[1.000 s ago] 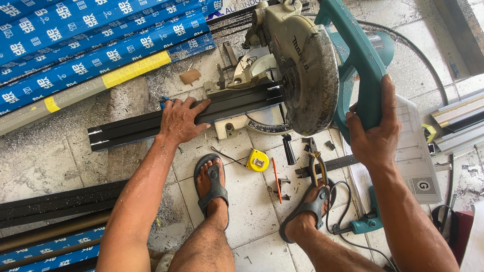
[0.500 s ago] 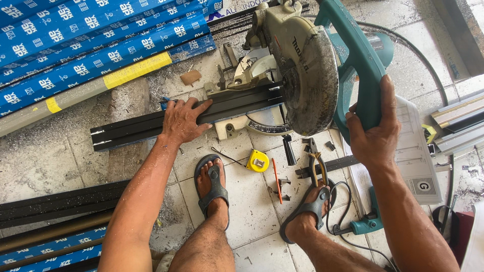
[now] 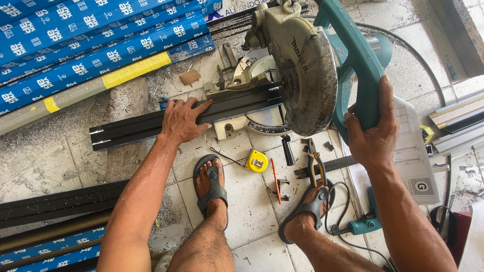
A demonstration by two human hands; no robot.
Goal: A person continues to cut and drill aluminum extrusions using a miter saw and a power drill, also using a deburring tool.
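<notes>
At the far left, a stack of long profiles wrapped in blue printed film [image 3: 85, 40] is laid slantwise across the tiled floor [image 3: 252, 201], with one grey length banded in yellow tape [image 3: 133, 70] at its lower edge. Below these, near the bottom left corner, further dark and blue-wrapped lengths [image 3: 50, 221] are seen lying on the floor. A long black aluminium profile [image 3: 131, 128] is stretched from the left towards the saw, and its right end is set on the saw's base, against the fence. The left hand [image 3: 181, 121] is laid flat upon this profile, fingers spread and pressed down on its top; nothing is enclosed by them. Two sandalled feet are planted on the tiles below, and between them a yellow tape measure [image 3: 257, 162], an orange pencil [image 3: 275, 179] and a pair of pliers [image 3: 317, 168] are scattered, well apart from either hand. Further right, the mitre saw [image 3: 307, 75] is seen with its dusty grey blade guard lowered just over the end of the profile. Its teal handle [image 3: 360, 65] is wrapped by the right hand [image 3: 375, 133], the fingers being closed firmly about it. Beneath that arm a printed paper sheet [image 3: 418, 151] is spread, and a small teal power tool [image 3: 365, 224] with its cable is left beside the right foot. At the far right edge, pale grey profiles [image 3: 459, 123] are stacked.
</notes>
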